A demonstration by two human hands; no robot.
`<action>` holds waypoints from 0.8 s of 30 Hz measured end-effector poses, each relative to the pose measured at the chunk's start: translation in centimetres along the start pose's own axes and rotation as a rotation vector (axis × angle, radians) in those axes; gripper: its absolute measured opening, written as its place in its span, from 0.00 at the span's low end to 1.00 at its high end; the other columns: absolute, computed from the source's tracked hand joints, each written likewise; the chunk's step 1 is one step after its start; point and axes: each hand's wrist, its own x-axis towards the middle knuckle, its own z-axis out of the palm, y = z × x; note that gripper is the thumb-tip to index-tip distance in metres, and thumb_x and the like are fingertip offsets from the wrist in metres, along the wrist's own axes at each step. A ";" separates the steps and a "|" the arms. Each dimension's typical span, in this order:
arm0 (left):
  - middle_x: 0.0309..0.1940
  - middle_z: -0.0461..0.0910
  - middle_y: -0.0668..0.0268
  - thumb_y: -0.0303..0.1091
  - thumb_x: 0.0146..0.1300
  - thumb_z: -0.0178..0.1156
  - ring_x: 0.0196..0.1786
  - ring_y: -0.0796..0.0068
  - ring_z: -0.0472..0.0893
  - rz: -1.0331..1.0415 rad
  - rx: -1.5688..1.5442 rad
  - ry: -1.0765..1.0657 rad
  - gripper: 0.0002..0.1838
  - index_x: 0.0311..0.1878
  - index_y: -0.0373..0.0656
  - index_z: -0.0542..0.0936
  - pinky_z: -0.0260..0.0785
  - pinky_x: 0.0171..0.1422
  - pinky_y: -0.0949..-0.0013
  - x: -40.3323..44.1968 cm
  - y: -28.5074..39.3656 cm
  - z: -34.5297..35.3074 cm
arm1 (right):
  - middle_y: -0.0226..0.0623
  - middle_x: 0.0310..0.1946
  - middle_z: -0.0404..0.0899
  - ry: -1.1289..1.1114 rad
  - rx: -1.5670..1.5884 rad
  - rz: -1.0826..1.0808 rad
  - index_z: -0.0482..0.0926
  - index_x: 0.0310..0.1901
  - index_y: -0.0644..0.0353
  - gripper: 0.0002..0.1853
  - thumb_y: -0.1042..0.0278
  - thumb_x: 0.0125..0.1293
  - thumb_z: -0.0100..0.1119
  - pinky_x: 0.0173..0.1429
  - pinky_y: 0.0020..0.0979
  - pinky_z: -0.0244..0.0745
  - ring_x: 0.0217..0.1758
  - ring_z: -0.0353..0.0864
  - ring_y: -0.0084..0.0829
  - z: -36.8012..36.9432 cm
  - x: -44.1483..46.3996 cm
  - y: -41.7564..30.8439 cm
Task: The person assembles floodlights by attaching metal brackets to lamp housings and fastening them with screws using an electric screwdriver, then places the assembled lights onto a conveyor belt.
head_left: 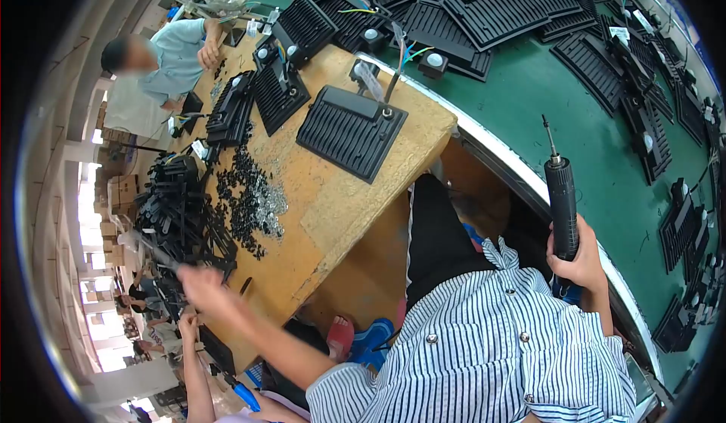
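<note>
My right hand (581,260) is wrapped round a black electric screwdriver (561,196), its bit pointing away from me. Out to the left, my left hand (206,290) is closed and smeared by motion above the edge of a pile of black metal brackets (174,203). A pale, blurred strip (147,247) reaches out from its fingers; its kind does not show. A black finned floodlight housing (352,132) lies at the corner of the wooden table (340,226), with a sensor and wires at its far side.
Black screws (238,196) and silver screws (268,203) lie heaped on the wood. Many more housings (499,10) cover the green bench (499,120). One co-worker (178,56) sits across the table; another's hand (265,406) holds a blue-handled tool (246,395) beside me.
</note>
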 end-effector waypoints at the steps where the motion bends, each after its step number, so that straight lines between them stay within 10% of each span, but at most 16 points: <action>1: 0.17 0.58 0.74 0.35 0.70 0.47 0.19 0.81 0.59 -0.194 -0.455 -0.377 0.11 0.29 0.48 0.65 0.56 0.23 0.76 -1.3 0.7 4.2 | 0.32 0.22 0.74 -0.009 0.002 0.002 0.69 0.41 0.65 0.27 0.69 0.33 0.63 0.32 0.22 0.69 0.24 0.74 0.21 0.2 0.0 0.0; 3: 0.18 0.59 0.74 0.27 0.64 0.49 0.21 0.83 0.59 -0.556 -0.512 -0.222 0.10 0.27 0.49 0.61 0.55 0.26 0.77 -7.6 2.2 14.2 | 0.32 0.21 0.74 -0.012 0.009 -0.003 0.69 0.41 0.65 0.27 0.68 0.33 0.63 0.32 0.22 0.68 0.23 0.74 0.21 0.3 0.2 0.0; 6: 0.18 0.63 0.70 0.41 0.72 0.42 0.21 0.77 0.65 -1.010 -0.671 -0.325 0.16 0.26 0.48 0.64 0.59 0.25 0.73 -12.6 0.1 19.6 | 0.32 0.21 0.74 -0.023 -0.023 0.001 0.69 0.41 0.65 0.28 0.67 0.32 0.63 0.32 0.22 0.68 0.23 0.74 0.22 0.5 0.0 -1.0; 17: 0.21 0.73 0.59 0.28 0.62 0.36 0.13 0.71 0.71 -0.500 0.490 -0.749 0.19 0.56 0.37 0.62 0.63 0.12 0.69 -10.9 -1.7 22.6 | 0.33 0.22 0.76 -0.095 -0.003 -0.001 0.71 0.43 0.67 0.26 0.71 0.37 0.63 0.35 0.24 0.71 0.25 0.76 0.22 0.5 0.2 -0.7; 24: 0.22 0.75 0.56 0.22 0.60 0.36 0.14 0.69 0.73 -0.319 0.562 -0.983 0.29 0.68 0.43 0.56 0.66 0.14 0.68 -10.0 -1.9 26.0 | 0.33 0.23 0.76 -0.175 -0.098 -0.046 0.72 0.40 0.66 0.22 0.69 0.39 0.63 0.36 0.25 0.71 0.26 0.76 0.24 0.2 0.6 0.1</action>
